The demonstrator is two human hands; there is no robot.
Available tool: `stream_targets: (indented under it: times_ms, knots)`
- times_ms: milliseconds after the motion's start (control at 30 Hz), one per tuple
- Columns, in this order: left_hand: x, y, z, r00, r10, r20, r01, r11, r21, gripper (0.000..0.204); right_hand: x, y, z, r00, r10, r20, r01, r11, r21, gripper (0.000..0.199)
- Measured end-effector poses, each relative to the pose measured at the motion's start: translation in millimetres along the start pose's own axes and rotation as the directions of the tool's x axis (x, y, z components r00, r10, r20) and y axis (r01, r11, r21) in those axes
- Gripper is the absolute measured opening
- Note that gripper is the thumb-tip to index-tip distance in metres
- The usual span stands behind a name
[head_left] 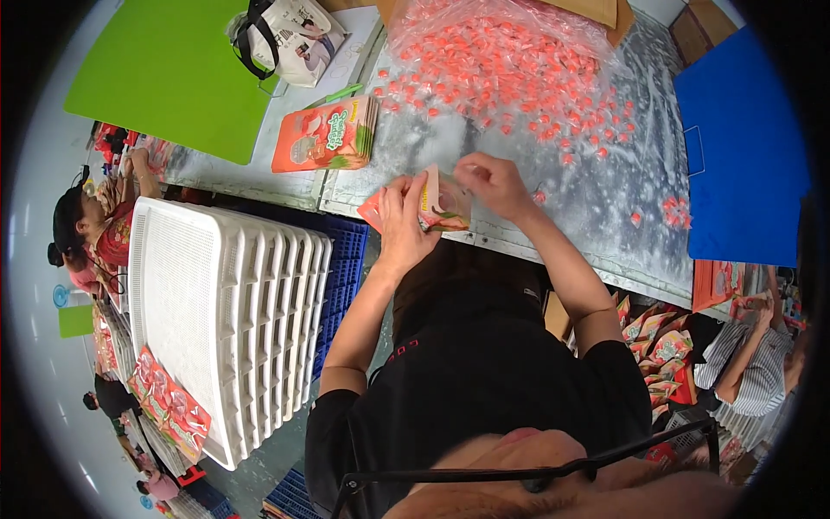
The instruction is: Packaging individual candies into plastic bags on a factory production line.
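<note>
In the head view, the left hand [405, 227] and the right hand [491, 183] meet at the near edge of the counter [596, 208], both on one small printed pouch [443, 206]. The left hand's grip is closed on the pouch's left side, thumb on the front face. The right hand pinches the pouch's upper right corner, fingers curled over its top edge. The pouch stands nearly upright, its lower edge just above the counter's rim; whether it touches the surface cannot be told.

Beyond the pouch, toward the far side of the counter, lies a wide heap of small red wrapped candies [510, 69], spilling from a clear plastic bag. A few stray candies [674, 208] lie to the right of the pouch. To the pouch's upper left, a stack of flat pouches [327, 134] rests on the counter. Left of that stack are a green board [164, 69] and a handbag [290, 35]. Far right of the pouch is a blue board [743, 147]. Lower left of the pouch, off the counter, stands a stack of white plastic trays [225, 320]. Other people sit at the left and right edges.
</note>
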State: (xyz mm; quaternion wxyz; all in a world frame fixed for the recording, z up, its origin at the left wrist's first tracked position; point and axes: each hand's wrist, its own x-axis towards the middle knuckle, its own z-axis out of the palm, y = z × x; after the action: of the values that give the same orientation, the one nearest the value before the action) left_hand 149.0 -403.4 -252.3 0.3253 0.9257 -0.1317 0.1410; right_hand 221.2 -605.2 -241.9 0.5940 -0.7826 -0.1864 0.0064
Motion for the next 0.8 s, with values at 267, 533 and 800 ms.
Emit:
stream_targets:
  times_ms: [267, 533, 800]
  knots:
    - [2.2, 14.2, 10.4, 0.998, -0.069, 0.009, 0.069, 0.998, 0.009, 0.101, -3.3, -29.9, 13.3, 0.949, -0.313, 0.036, 0.299, 0.855, -0.425, 0.023]
    - [9.8, 25.1, 21.0, 0.992, -0.123, -0.017, 0.121, 0.989, -0.082, 0.105, -0.3, -14.7, 19.9, 0.987, 0.073, -0.145, -0.002, 0.900, 0.436, 0.042]
    - [5.8, 6.9, 28.9, 0.956, -0.159, -0.244, 0.027, 0.883, -0.468, 0.100, -0.9, 7.1, -16.7, 0.954, -0.146, -0.263, 0.202, 0.958, 0.202, 0.038]
